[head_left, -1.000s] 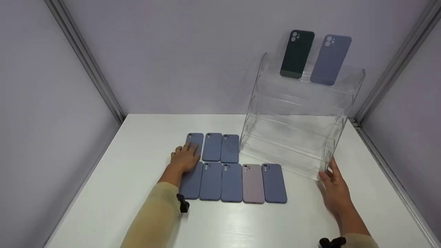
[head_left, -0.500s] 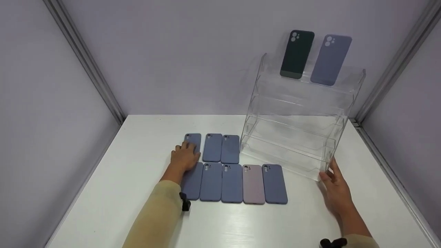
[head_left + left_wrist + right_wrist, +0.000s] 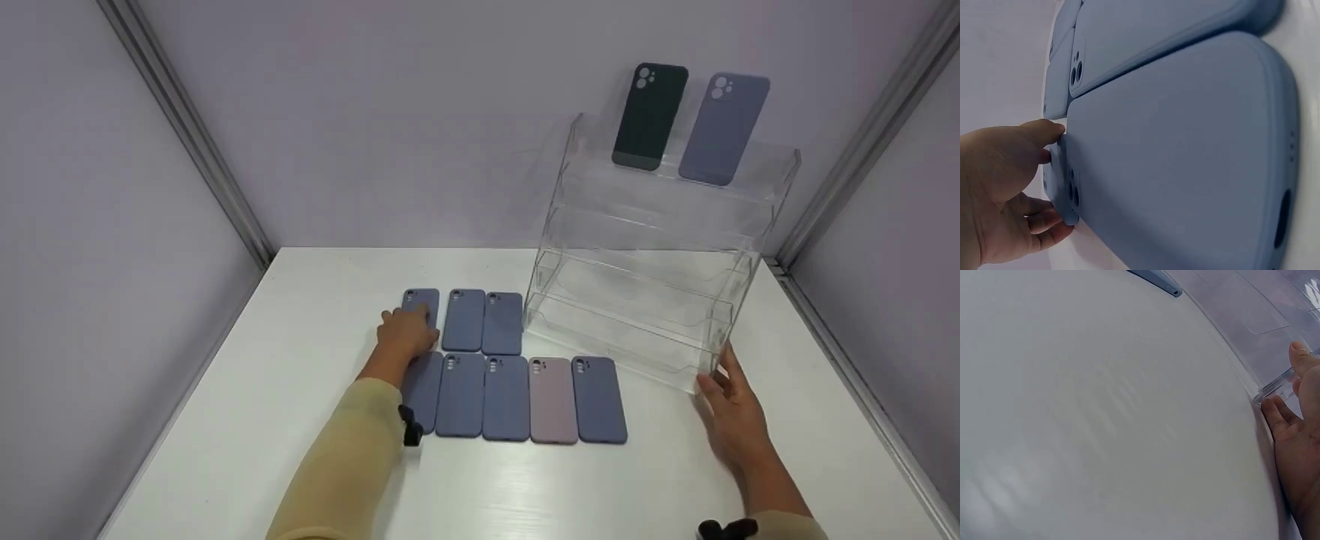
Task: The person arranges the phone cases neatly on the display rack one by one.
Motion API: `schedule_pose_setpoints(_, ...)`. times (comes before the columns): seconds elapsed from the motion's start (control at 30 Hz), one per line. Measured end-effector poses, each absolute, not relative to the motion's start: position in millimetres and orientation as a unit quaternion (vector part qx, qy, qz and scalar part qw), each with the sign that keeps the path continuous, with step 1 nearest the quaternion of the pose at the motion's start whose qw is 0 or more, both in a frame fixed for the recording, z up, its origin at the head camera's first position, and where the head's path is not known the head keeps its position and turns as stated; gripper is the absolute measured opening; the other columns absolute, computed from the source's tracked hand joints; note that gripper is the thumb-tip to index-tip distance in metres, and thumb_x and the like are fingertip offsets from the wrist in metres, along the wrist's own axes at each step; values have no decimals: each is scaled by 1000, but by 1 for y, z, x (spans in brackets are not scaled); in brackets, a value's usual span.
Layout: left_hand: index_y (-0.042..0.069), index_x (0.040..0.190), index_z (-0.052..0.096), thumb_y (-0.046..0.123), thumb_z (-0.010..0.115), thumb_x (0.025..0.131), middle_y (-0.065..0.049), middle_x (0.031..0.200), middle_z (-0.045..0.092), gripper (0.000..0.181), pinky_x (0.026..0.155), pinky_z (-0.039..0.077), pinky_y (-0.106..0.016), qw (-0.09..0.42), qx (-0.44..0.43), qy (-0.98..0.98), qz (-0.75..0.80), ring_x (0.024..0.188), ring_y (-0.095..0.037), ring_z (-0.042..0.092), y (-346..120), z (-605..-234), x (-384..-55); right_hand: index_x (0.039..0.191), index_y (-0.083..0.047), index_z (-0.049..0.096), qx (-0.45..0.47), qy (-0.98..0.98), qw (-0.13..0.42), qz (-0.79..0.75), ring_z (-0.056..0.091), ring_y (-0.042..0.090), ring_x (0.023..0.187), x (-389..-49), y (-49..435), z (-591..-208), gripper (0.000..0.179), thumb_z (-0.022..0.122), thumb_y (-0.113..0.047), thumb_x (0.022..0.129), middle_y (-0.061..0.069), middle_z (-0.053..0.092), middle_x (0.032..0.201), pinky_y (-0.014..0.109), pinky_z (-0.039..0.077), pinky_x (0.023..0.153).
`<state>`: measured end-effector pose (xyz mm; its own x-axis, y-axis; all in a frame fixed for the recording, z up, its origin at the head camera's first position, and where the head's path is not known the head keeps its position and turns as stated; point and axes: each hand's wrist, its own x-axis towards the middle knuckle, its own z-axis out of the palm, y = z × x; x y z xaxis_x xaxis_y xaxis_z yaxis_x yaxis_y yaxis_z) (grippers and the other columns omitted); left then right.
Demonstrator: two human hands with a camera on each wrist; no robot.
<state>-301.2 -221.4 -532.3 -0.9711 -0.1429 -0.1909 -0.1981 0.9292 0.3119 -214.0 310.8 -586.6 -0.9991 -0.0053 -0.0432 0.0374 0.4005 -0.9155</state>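
In the head view my left hand (image 3: pixel 405 334) is over the back-left blue-grey phone case (image 3: pixel 421 298), covering its lower part. The left wrist view shows the thumb at one long edge of that phone case (image 3: pixel 1059 177) and the fingers at the other, pinching it across its width. My right hand (image 3: pixel 739 420) grips the front right lower corner of a clear acrylic display rack (image 3: pixel 630 319), thumb in front and fingers on the outer side. A dark green phone case (image 3: pixel 649 116) and a lavender-blue phone case (image 3: pixel 724 129) lean on the rack's top tier.
Two more blue-grey cases (image 3: pixel 463 320) lie in the back row. The front row holds several blue-grey cases (image 3: pixel 506 397) and a pinkish case (image 3: pixel 553 400), side by side on the white table (image 3: pixel 480 495). Walls (image 3: pixel 390 135) enclose the back and sides.
The back-left phone case has slid slightly left. My left hand has moved from fingers spread over it to holding its edges, the forearm shifting right. The right hand stays at the rack.
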Motion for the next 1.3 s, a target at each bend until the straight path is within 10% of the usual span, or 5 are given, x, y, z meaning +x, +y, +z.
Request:
schedule_pose_setpoints(0.43,8,166,42,38,74,98,-29,158,54,81,114,48,-60,45,-127,972,190,139,-47,53,-217,-520,-300,162,-64,-10,15,837,20,-546,24,44,166,-215,309,-586,76,47,-59,111,2,3,185,71,25,128)
schedule_pose_setpoints(1.3,38,172,26,34,78,94,-21,165,33,94,99,62,-48,-161,-29,950,266,142,-39,50,-132,-447,-302,162,-63,-15,35,854,27,-518,21,47,167,-212,313,-586,78,45,-57,113,2,3,185,72,23,129)
